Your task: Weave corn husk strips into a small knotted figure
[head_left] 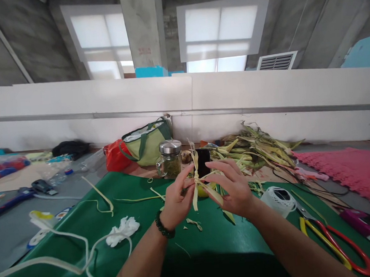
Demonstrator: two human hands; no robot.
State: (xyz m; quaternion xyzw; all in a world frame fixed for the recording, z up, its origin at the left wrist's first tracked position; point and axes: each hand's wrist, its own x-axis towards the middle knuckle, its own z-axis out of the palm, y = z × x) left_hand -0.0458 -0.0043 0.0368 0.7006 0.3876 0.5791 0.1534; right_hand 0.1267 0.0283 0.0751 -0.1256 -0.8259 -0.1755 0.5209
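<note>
Pale corn husk strips (196, 197), tied in a small knot, are held up between both hands above the green mat (243, 240). My left hand (178, 196), with a dark beaded bracelet at the wrist, pinches the husk just left of the knot. On the other side my right hand (234, 190) is closed at thumb and fingertips on a husk strip that spreads right. Strip ends stick up and hang down from the knot. Behind the hands stands a dark phone (203, 160). A yellow-green thing below it is mostly hidden.
Behind are a glass jar mug (171, 162), a green bag (150, 145) and a husk pile (261, 148). Scissors (354, 245) with a red handle, yellow-handled pliers or cutters (325, 244) and a white container (278, 201) lie right. Left are crumpled tissue (123, 231) and a white cable (70, 269).
</note>
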